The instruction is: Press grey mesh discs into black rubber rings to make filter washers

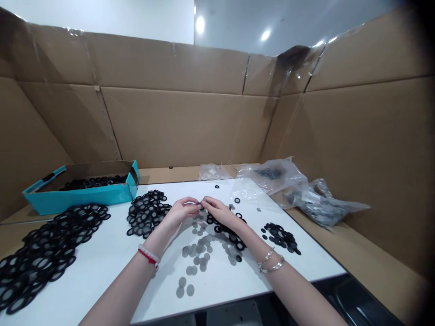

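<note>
My left hand [182, 211] and my right hand [217, 211] meet over the middle of the white board. Their fingertips pinch a small dark piece [200, 205] between them; most of it is hidden, but it resembles the black rings around. Below the hands lie scattered thin grey discs [200, 248], mostly flat and some overlapping. Black rings [234, 239] lie partly under my right forearm. Left of my left hand is a heap of black rings with grey discs in them [147, 213].
A larger heap of rings [50, 249] covers the left side, before a teal box [81, 199] holding more. Small dark discs [280, 237] lie on the right. Clear plastic bags [272, 174] and a bag of grey parts [319, 206] rest beyond. Cardboard walls [176, 122] enclose the board.
</note>
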Tool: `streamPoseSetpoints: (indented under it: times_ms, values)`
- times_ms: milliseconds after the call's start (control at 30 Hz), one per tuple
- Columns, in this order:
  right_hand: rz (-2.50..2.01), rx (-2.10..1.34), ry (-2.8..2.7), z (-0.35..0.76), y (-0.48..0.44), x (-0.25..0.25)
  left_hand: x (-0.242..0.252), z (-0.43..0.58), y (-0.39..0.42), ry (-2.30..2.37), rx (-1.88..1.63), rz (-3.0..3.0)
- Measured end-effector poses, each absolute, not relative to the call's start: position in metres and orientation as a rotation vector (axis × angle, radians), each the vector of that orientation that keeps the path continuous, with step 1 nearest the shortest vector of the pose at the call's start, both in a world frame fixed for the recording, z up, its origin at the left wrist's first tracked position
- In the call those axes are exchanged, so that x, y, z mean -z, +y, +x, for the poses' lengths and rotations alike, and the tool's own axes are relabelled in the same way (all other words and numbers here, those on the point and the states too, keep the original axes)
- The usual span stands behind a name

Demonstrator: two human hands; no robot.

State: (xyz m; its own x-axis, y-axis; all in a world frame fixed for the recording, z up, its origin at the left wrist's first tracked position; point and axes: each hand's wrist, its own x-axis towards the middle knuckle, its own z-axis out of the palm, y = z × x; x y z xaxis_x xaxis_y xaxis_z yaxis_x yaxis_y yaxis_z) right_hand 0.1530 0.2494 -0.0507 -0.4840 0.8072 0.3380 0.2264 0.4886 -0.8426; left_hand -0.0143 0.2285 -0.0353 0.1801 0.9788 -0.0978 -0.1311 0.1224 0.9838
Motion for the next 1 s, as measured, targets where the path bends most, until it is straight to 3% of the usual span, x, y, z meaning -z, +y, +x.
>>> streamPoseSetpoints:
  times_ms: [1000]
  values:
    - [-0.808, -0.864, -1.988, 0.153, 0.248, 0.045, 0.038, -0.013, 0.236, 1.157, -1.143, 1.156]
